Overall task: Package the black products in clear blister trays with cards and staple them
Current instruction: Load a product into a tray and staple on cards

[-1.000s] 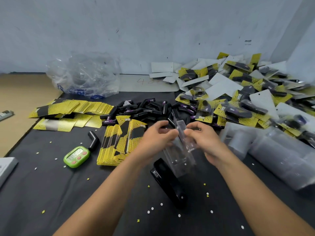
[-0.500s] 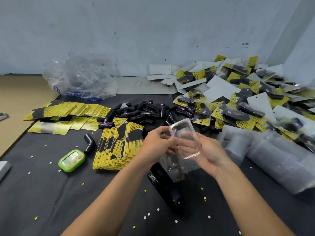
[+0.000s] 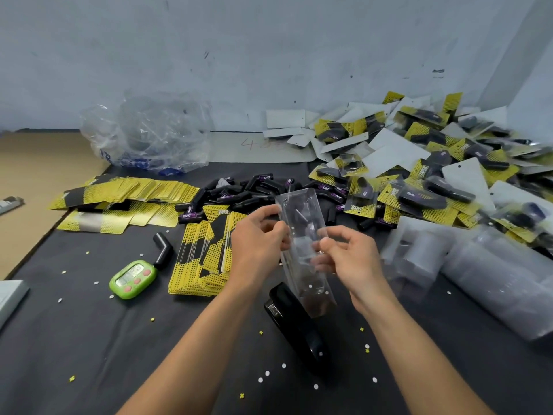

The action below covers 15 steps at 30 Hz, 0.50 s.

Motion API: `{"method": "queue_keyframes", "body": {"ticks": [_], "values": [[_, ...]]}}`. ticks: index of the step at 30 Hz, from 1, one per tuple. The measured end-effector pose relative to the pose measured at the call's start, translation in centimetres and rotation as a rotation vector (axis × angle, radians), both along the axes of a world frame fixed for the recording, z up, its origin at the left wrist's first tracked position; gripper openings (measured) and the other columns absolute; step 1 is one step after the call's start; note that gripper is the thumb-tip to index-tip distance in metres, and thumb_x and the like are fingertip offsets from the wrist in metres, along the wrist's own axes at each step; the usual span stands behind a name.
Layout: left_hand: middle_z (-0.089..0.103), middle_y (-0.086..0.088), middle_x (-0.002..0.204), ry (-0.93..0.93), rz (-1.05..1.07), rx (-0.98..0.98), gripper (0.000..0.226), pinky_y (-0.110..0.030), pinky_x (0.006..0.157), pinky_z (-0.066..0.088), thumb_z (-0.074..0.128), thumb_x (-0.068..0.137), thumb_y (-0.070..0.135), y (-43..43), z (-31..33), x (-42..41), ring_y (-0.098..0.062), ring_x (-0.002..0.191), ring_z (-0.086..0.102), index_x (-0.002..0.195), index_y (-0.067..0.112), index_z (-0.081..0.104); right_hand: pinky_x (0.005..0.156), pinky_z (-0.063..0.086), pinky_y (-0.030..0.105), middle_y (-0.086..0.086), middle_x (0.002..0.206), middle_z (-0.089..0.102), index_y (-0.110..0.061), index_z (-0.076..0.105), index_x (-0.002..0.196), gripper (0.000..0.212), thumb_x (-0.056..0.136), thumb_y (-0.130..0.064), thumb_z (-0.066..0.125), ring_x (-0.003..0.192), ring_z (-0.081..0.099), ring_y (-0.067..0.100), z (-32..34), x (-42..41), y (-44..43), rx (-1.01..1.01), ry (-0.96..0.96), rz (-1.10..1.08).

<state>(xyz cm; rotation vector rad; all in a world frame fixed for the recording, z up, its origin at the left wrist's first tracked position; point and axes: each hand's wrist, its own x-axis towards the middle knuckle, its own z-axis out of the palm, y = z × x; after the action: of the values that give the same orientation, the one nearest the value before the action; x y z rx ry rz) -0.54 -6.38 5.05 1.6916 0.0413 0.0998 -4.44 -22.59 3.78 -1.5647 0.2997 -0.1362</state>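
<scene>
- Grip: left hand and right hand each pinch a side edge of the clear blister tray, held upright between them (probably prying it open for loading).
- Supplies: black products just beyond the grip; cards just left of it; stapler beneath, all within reach.

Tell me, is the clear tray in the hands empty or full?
Looks empty: the clear tray between the left hand and right hand shows only things behind it.
</scene>
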Motion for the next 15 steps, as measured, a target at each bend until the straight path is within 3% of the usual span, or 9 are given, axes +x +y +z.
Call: {"method": "queue_keyframes", "body": {"ticks": [3, 6, 8, 10, 11, 13, 15], "values": [[0.076, 0.012, 0.103, 0.07, -0.157, -0.06, 0.026, -0.04, 0.081, 0.062, 0.059, 0.096, 0.03, 0.7, 0.0, -0.5, -0.006, 0.096, 0.073, 0.117, 0.043, 0.068, 0.056, 0.058, 0.029, 0.01, 0.082, 0.078, -0.013, 0.074, 0.104, 0.018, 0.096, 0.0, 0.064, 0.065, 0.075, 0.025, 0.9, -0.2, 1.5, 0.024, -0.034, 0.03], [0.077, -0.006, 0.113, 0.191, -0.242, -0.341, 0.036, -0.036, 0.073, 0.063, 0.055, 0.097, 0.024, 1.1, 0.2, -0.5, -0.022, 0.101, 0.076, 0.132, 0.027, 0.06, 0.06, 0.059, 0.032, 0.007, 0.088, 0.079, -0.021, 0.078, 0.098, 0.017, 0.101, -0.015, 0.063, 0.073, 0.076, 0.025, 1.1, -0.2, 2.9, 0.019, -0.044, 0.157], [0.075, -0.02, 0.113, 0.237, -0.108, -0.505, 0.031, -0.04, 0.065, 0.064, 0.052, 0.098, 0.007, 1.7, 0.6, -0.1, -0.031, 0.095, 0.077, 0.125, 0.017, 0.065, 0.069, 0.059, 0.035, -0.003, 0.088, 0.078, -0.025, 0.078, 0.098, 0.022, 0.103, -0.033, 0.058, 0.083, 0.074, 0.019, 0.2, 0.1, 2.6, -0.278, -0.09, 0.044], [0.077, -0.021, 0.103, 0.286, 0.005, -0.524, 0.038, -0.039, 0.059, 0.064, 0.051, 0.096, -0.005, 2.9, 0.6, 0.8, -0.031, 0.087, 0.078, 0.127, 0.013, 0.063, 0.08, 0.058, 0.038, -0.007, 0.093, 0.076, -0.029, 0.072, 0.108, 0.023, 0.098, -0.045, 0.059, 0.093, 0.071, 0.018, -0.7, 0.0, 1.9, -0.594, -0.075, -0.037], [0.078, -0.019, 0.097, 0.294, 0.026, -0.501, 0.041, -0.037, 0.057, 0.063, 0.051, 0.095, -0.007, 3.4, 0.3, 1.4, -0.031, 0.084, 0.078, 0.13, 0.013, 0.061, 0.084, 0.056, 0.039, -0.007, 0.1, 0.074, -0.033, 0.066, 0.115, 0.031, 0.091, -0.053, 0.063, 0.099, 0.069, 0.02, -1.0, -0.3, 1.8, -0.704, -0.007, 0.024], [0.079, -0.016, 0.092, 0.284, 0.02, -0.45, 0.048, -0.034, 0.057, 0.062, 0.053, 0.093, -0.008, 4.2, 0.0, 2.3, -0.028, 0.08, 0.079, 0.135, 0.014, 0.055, 0.083, 0.05, 0.039, -0.007, 0.107, 0.064, -0.042, 0.045, 0.12, 0.058, 0.074, -0.067, 0.069, 0.101, 0.062, 0.023, -1.9, -0.6, 1.9, -0.852, 0.145, 0.188], [0.077, -0.018, 0.097, 0.273, 0.0, -0.431, 0.052, -0.033, 0.059, 0.061, 0.054, 0.092, -0.007, 4.5, -0.5, 3.1, -0.025, 0.075, 0.078, 0.139, 0.017, 0.051, 0.078, 0.047, 0.037, -0.006, 0.107, 0.06, -0.045, 0.033, 0.114, 0.063, 0.066, -0.063, 0.072, 0.096, 0.06, 0.024, -2.6, -0.3, 2.0, -0.869, 0.168, 0.202]]}}
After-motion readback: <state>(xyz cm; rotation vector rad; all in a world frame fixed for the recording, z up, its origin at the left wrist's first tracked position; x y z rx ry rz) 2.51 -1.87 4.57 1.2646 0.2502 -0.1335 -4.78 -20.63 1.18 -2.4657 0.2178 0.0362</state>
